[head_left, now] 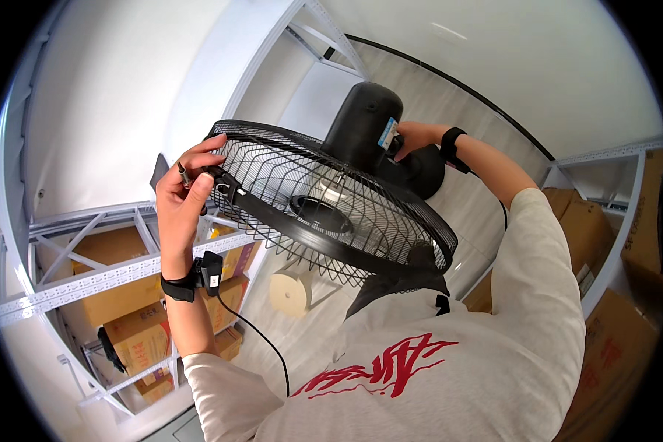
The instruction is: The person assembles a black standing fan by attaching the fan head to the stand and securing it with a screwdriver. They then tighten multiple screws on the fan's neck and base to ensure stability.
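Note:
A black fan (320,214) with a round wire guard is tilted in front of my chest. My left hand (183,199) pinches at the guard's left rim, its fingers on the wires and its thumb beside a rim clip (230,190). A thin, dark rod with a metal tip (183,174) shows between the fingers of that hand; its kind is unclear. Behind the black motor housing (365,125), my right hand (418,138) is closed round the fan's neck. Its fingertips are partly hidden. The fan's round base (425,173) shows beyond the neck.
To the left, a white metal shelf (125,269) holds several cardboard boxes (136,335). More boxes (578,221) sit on the right-hand shelf. A round beige object (290,292) is on the floor below the fan. A black cable (261,335) hangs from my left wrist strap.

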`<action>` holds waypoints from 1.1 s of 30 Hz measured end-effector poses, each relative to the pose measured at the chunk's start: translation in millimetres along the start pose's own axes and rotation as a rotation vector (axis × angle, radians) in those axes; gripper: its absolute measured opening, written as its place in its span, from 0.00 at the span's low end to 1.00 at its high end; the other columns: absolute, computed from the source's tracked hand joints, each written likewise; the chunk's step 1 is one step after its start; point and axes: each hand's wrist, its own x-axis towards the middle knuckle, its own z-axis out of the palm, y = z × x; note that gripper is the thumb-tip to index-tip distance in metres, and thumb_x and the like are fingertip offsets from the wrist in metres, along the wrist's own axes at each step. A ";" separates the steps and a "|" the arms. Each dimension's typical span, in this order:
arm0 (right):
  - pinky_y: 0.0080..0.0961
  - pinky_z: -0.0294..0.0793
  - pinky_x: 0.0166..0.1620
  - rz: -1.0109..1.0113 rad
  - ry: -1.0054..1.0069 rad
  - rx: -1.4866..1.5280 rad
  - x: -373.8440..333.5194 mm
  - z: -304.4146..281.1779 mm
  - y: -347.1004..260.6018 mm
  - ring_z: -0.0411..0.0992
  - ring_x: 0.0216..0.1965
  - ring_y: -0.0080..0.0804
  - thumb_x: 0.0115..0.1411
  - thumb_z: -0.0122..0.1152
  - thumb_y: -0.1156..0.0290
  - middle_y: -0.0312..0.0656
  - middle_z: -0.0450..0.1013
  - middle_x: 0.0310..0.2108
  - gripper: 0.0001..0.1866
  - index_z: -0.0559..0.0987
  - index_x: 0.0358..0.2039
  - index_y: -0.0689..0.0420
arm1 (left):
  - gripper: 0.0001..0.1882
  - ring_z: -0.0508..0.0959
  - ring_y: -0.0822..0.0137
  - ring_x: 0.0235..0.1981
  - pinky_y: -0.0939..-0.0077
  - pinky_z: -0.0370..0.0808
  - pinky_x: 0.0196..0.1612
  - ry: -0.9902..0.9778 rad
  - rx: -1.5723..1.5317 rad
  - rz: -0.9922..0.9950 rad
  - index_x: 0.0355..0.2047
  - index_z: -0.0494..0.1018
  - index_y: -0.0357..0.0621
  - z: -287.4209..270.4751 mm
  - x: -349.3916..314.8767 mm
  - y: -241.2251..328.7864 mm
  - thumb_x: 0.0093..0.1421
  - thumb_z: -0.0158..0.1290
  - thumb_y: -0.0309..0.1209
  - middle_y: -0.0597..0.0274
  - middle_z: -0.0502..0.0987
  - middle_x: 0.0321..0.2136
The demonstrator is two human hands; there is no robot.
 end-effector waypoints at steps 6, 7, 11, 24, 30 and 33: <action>0.33 0.67 0.55 0.000 -0.072 -0.069 29.1 -0.4 9.5 0.70 0.51 0.43 0.40 0.78 0.62 0.46 0.74 0.48 0.36 0.73 0.51 0.55 | 0.11 0.66 0.85 0.27 0.90 0.61 0.28 0.136 0.049 -0.084 0.39 0.77 0.38 12.7 -4.3 22.9 0.59 0.55 0.31 0.60 0.74 0.52; 0.33 0.67 0.56 -0.017 -0.080 -0.036 23.1 -2.2 -4.2 0.70 0.51 0.42 0.40 0.78 0.62 0.45 0.74 0.48 0.36 0.73 0.51 0.55 | 0.11 0.64 0.85 0.25 0.90 0.60 0.27 0.164 0.069 -0.104 0.39 0.77 0.38 16.1 -8.3 24.6 0.59 0.55 0.31 0.60 0.74 0.52; 0.33 0.67 0.56 -0.156 0.008 0.025 14.4 -2.6 -11.8 0.69 0.52 0.40 0.40 0.79 0.63 0.45 0.73 0.49 0.36 0.73 0.50 0.55 | 0.11 0.59 0.87 0.18 0.91 0.55 0.21 0.204 0.182 -0.075 0.35 0.75 0.40 24.1 -9.5 26.1 0.59 0.53 0.36 0.59 0.74 0.51; 0.32 0.66 0.57 0.026 0.108 0.025 -27.3 20.7 -39.0 0.69 0.54 0.39 0.39 0.80 0.60 0.42 0.73 0.51 0.37 0.74 0.50 0.54 | 0.08 0.60 0.84 0.20 0.89 0.59 0.25 0.134 0.235 0.061 0.27 0.74 0.39 22.1 -24.0 31.4 0.52 0.60 0.29 0.59 0.76 0.44; 0.32 0.66 0.57 -0.010 0.358 0.041 -46.6 68.3 -18.1 0.68 0.55 0.38 0.39 0.79 0.60 0.42 0.71 0.53 0.37 0.74 0.51 0.53 | 0.05 0.59 0.85 0.19 0.88 0.57 0.24 0.045 0.185 0.186 0.26 0.73 0.38 6.0 -32.1 13.2 0.53 0.58 0.25 0.61 0.76 0.43; 0.33 0.66 0.57 -0.007 0.520 -0.005 -65.9 92.8 -33.2 0.68 0.54 0.38 0.40 0.79 0.61 0.42 0.72 0.52 0.37 0.73 0.51 0.55 | 0.05 0.59 0.85 0.19 0.88 0.57 0.23 0.010 0.142 0.260 0.25 0.73 0.38 -0.1 -29.2 -2.4 0.54 0.58 0.25 0.63 0.77 0.43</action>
